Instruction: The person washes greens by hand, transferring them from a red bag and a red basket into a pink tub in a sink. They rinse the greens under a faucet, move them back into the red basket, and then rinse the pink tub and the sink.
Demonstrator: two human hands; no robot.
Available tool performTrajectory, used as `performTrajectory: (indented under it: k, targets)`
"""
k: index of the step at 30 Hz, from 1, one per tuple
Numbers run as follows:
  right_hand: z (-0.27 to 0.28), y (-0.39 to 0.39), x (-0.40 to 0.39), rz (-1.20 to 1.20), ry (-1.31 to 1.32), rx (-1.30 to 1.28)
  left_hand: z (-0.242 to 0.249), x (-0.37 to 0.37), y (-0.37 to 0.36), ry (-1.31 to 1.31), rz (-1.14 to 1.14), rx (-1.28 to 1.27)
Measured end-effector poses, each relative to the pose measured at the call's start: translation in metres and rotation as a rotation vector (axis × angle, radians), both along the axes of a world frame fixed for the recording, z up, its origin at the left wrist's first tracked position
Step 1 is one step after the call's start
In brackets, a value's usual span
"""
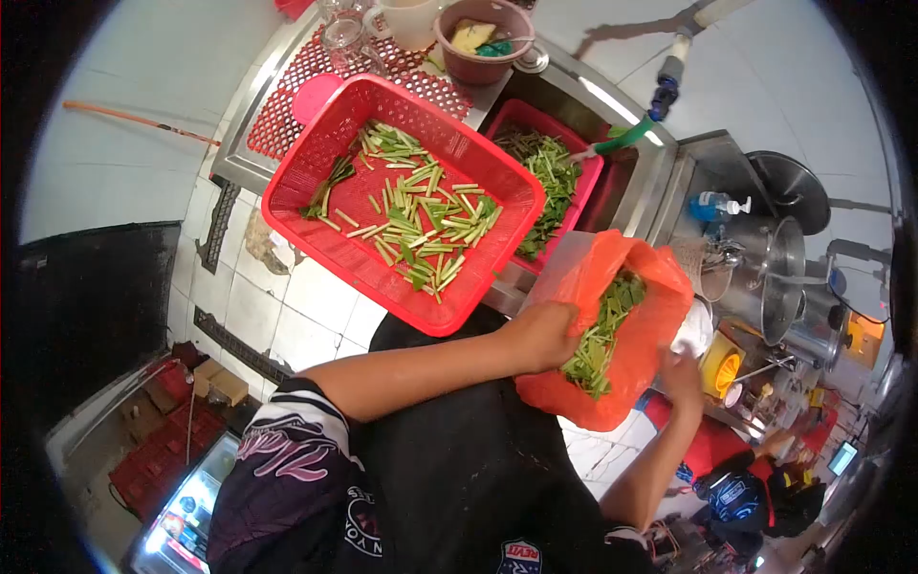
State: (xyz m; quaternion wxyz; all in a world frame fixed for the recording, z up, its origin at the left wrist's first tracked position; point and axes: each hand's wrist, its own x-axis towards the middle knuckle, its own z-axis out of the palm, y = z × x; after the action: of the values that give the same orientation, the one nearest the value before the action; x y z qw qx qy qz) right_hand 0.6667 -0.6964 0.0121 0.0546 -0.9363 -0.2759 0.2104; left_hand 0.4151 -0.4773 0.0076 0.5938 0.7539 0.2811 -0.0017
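An orange plastic bag (643,359) hangs open in front of me, with cut green stems and leaves (602,340) inside. My left hand (547,335) is closed on the bag's near left rim. Beside the bag's right side is my right hand (681,378), its fingers blurred by motion and right at the plastic. Left of the bag, a red plastic basket (411,311) rests at the sink's edge, holding loose pieces of cut green stems (421,215) and a small bunch of darker leaves.
A pink-red tub (590,191) of leafy greens sits in the sink under a green hose (626,137). Behind the basket are a brownish bowl (469,67), a mug (409,24) and glasses on a red mat. Metal pots (765,268) stand to the right. Another person (736,493) is at the lower right.
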Motion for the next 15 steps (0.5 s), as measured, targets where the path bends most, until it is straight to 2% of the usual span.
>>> performTrajectory:
  k: [1,2,5,7,8,9,10,11,12,15]
  targets:
    - [-0.003,-0.021,0.003,-0.057,0.340,-0.028,0.008,0.008,-0.007,-0.073,-0.019,-0.008]
    - [-0.004,-0.029,0.000,-0.054,0.324,-0.001,0.016,0.016,-0.013,-0.089,-0.021,0.019]
    - [0.007,-0.038,-0.015,0.002,0.342,0.366,0.044,0.029,-0.025,-0.118,-0.023,0.085]
    - [0.035,-0.044,-0.012,-0.139,0.435,0.460,0.072,0.027,-0.019,-0.147,0.002,-0.042]
    - [0.052,-0.043,-0.010,-0.109,0.420,0.637,0.091,0.023,-0.013,-0.150,0.011,-0.016]
    - [0.065,-0.049,-0.009,-0.225,0.477,0.841,0.114,0.017,-0.004,-0.158,0.000,-0.011]
    - [0.101,-0.042,-0.017,-0.289,0.452,0.860,0.133,0.009,0.006,-0.167,-0.012,-0.006]
    - [0.103,-0.044,-0.003,-0.164,0.540,1.014,0.147,-0.002,0.016,-0.295,0.040,-0.032]
    - [0.112,-0.035,0.002,-0.124,0.567,1.050,0.160,-0.017,0.027,-0.427,0.085,-0.063]
    - [0.127,0.026,-0.006,-0.065,0.564,0.972,0.217,-0.085,0.070,-0.518,0.293,-0.066]
